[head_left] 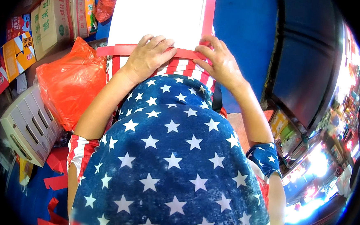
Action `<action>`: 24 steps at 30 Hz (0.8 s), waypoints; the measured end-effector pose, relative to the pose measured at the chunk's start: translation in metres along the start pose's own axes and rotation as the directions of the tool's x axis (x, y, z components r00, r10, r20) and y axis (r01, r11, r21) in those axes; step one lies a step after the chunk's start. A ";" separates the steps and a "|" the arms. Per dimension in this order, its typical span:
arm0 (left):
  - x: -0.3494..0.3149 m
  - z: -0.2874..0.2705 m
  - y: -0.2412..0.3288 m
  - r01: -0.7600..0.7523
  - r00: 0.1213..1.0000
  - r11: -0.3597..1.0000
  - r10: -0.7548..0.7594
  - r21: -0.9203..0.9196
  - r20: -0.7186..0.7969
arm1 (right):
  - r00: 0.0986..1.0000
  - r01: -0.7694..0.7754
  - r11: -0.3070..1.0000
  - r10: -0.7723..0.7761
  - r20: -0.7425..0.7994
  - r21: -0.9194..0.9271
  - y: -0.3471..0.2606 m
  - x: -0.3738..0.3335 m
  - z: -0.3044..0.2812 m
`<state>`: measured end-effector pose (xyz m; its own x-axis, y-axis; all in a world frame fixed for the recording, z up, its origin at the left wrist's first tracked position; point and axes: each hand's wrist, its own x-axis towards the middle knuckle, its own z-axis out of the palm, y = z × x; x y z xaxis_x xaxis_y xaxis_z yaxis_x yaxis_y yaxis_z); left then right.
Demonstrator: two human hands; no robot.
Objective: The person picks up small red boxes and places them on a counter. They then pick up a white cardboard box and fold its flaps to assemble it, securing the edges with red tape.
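Observation:
A large white sheet or board (157, 14) lies across my lap, its surface washed out by glare. Flat red strips border it, one along the right side (209, 15) and another along the near edge (183, 53). My left hand (148, 57) rests over the near strip, fingers bent slightly apart with their tips on the white surface. At the near right corner, my right hand (221, 62) has its fingers spread, index finger and thumb touching or just above the strip's end. The underside of the sheet is hidden.
To the left are an orange plastic bag (73, 79), a beige slotted plastic case (31, 124) and cardboard boxes (51, 22). Red scraps (56, 181) lie on the blue floor. A large dark screen-like panel (305, 58) stands at the right, beside brightly lit clutter.

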<state>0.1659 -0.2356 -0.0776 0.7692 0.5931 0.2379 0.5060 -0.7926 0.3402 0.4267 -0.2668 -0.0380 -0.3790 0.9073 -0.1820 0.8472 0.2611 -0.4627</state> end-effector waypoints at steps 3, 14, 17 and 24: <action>-0.007 0.006 0.004 0.063 0.997 0.988 -0.055 -0.141 0.055 | 0.997 0.071 0.978 -0.071 0.008 -0.197 -0.010 -0.002 0.008; -0.004 -0.006 -0.006 0.124 0.982 0.964 -0.084 -0.236 0.170 | 0.999 0.011 0.979 -0.021 -0.044 -0.203 -0.005 -0.004 0.002; -0.004 -0.001 -0.006 0.139 0.976 0.961 -0.091 -0.237 0.200 | 0.959 -0.250 0.966 0.257 -0.117 0.073 0.001 -0.023 -0.003; -0.002 0.001 0.001 0.092 0.981 0.969 -0.048 -0.231 0.189 | 0.892 -0.382 0.801 0.449 -0.042 0.461 -0.016 -0.032 0.007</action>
<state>0.1652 -0.2371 -0.0784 0.8038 0.5931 0.0455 0.4706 -0.6809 0.5612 0.4223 -0.3021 -0.0309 0.0581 0.9408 -0.3339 0.6519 -0.2890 -0.7011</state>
